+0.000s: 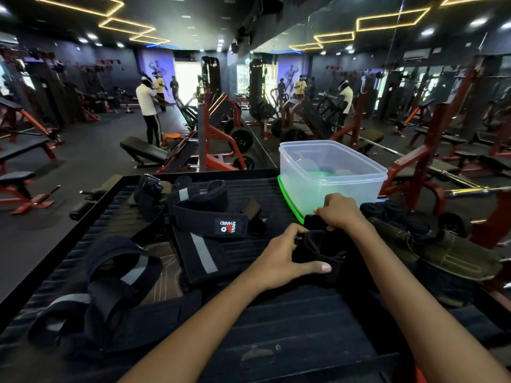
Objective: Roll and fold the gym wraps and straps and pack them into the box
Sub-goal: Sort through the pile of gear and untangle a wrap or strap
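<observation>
Folding a black wrap (pixel 318 248), the left hand (pixel 279 258) and right hand (pixel 341 212) both pinch it. Keeping edges aligned should fit the clear box (pixel 331 172) at twelve o'clock.

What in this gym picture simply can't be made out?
Head view only:
- The black wrap being worked: both hands, left hand and right hand, cover much of it, so its fold is unclear.
- Box contents: the cloudy plastic wall blurs them.
- Olive strap: partly buried under dark fabric.
- Dark straps at lower left: tangled together, so no count.
</observation>
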The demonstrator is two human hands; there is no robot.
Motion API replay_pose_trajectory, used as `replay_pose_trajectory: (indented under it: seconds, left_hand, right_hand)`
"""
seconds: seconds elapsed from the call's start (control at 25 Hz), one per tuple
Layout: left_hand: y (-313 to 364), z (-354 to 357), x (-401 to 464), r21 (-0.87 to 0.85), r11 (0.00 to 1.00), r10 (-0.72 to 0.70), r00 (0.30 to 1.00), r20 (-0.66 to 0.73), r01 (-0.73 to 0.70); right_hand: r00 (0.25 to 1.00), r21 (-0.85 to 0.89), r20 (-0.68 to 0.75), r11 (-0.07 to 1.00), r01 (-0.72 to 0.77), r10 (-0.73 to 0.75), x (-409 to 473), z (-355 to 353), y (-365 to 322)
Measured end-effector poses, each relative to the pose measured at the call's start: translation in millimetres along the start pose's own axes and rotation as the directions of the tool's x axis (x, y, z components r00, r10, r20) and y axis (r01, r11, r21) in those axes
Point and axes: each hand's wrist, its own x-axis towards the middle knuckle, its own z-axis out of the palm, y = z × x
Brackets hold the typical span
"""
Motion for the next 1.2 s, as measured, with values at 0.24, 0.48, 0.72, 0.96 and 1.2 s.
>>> replay_pose_trajectory:
  seconds: [0.24, 0.48, 0.72, 0.96, 1.2]
  left_hand:
    - [-1.0, -17.9, -1.2, -0.12, 0.992, -0.032, 0.999, -0.002, 0.031]
    - [4.4, -34.5, -2.5, -0.133, 0.976, -0.168, 0.985, 0.036, 0.171]
    - [-0.9, -36.0, -3.3, -0.086, 0.98, -0.167, 0.977, 0.134, 0.179]
    - [0.0, -31.2, -4.1, -0.108, 0.977, -0.187, 0.982, -0.001, 0.186]
    - [-3.0, -27.2, -2.9, -0.113, 0.989, -0.098, 0.995, -0.024, 0.095]
  right_hand:
    - [0.984, 0.264, 0.16, 0.957, -0.121, 0.08, -5.7, -1.9, 3.7]
    - [0.967, 0.403, 0.256, 0.907, -0.12, 0.014, -11.8, 1.5, 4.8]
    - [0.903, 0.641, 0.395, 0.755, -0.138, -0.17, -20.9, -10.2, 8.9]
    - [0.897, 0.657, 0.309, 0.753, 0.039, -0.316, -25.0, -16.3, 7.9]
    - [0.882, 0.486, 0.291, 0.851, 0.196, -0.369, -20.1, -16.6, 10.0]
